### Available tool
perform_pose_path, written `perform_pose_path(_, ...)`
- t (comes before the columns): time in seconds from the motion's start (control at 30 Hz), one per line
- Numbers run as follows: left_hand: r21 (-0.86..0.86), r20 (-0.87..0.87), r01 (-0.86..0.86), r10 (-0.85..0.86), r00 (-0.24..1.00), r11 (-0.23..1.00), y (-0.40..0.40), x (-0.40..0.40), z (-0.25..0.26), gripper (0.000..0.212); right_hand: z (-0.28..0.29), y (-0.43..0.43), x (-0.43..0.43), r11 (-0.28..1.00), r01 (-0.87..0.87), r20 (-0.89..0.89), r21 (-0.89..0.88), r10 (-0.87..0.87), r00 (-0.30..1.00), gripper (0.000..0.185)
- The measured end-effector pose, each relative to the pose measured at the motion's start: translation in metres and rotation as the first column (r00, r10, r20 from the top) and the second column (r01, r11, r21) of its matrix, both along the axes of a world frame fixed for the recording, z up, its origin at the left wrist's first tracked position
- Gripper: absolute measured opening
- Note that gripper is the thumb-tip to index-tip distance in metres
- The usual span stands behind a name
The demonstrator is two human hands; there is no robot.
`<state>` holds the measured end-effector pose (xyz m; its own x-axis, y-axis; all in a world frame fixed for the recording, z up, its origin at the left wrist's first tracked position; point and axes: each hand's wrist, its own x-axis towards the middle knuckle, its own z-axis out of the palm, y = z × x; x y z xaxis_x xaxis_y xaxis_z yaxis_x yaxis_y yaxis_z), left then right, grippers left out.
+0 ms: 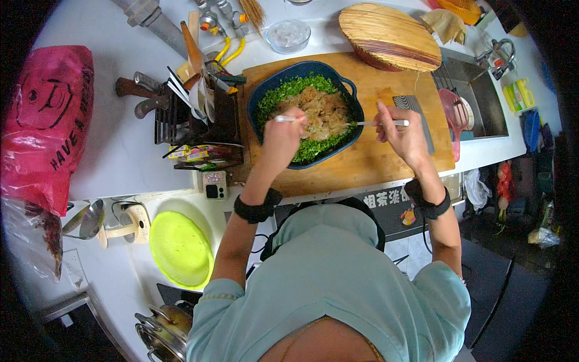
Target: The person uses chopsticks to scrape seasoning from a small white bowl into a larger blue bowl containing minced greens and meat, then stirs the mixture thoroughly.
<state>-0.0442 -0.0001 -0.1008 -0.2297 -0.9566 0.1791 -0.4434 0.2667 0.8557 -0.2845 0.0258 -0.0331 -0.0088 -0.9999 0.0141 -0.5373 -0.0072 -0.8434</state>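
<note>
A dark blue basin (312, 165) holds chopped green leaves (307, 153) around a mound of pale brown, glassy food (319, 106), perhaps noodles. My left hand (281, 142) is over the basin's left part, closed around a utensil with a pale handle (286, 118); its far end is hidden. At the basin's right, my right hand (400, 131) grips a metal utensil with a white handle (401, 122). That utensil's shaft crosses the rim and its tip is buried in the food, so its kind cannot be told.
Under the basin lies a wooden board (380, 163), with a knife blade (416, 120) at its right. A woven lid (391, 36) stands behind. Left is a utensil rack (199, 113) with knives; behind, a glass bowl (288, 36). The sink (486, 104) and a pink strainer (452, 111) are right.
</note>
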Motion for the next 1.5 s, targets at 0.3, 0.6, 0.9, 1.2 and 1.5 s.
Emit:
perform_pose_path(0.3, 0.215, -0.253, 0.139, -0.082, 0.964, 0.967, 0.023, 0.006, 0.027, 0.016, 0.010, 0.015, 0.023, 0.999, -0.036, 0.143, 0.009, 0.034, 0.989, 0.036)
perform_pose_path(0.6, 0.194, -0.113, -0.021, 0.044, 0.993, 0.981, 0.019, 0.030, 0.021, 0.016, 0.003, 0.011, 0.002, 0.999, 0.020, -0.016, 0.039, -0.020, 1.000, 0.041)
perform_pose_path(0.9, 0.114, -0.112, 0.063, -0.050, 0.992, 0.991, 0.005, -0.003, 0.019, 0.017, -0.001, -0.007, 0.038, 0.997, -0.028, 0.097, -0.065, 0.034, 0.995, 0.037)
perform_pose_path(1.2, 0.133, -0.102, 0.027, -0.014, 0.995, 0.991, 0.012, 0.022, 0.013, 0.017, 0.005, 0.005, 0.015, 1.000, -0.011, 0.050, 0.001, 0.011, 0.999, 0.037)
perform_pose_path(1.5, 0.044, 0.040, 0.083, -0.084, 0.996, 0.996, 0.000, -0.013, 0.004, 0.011, -0.017, -0.006, 0.033, 0.994, -0.067, -0.036, -0.087, 0.064, 0.997, 0.039)
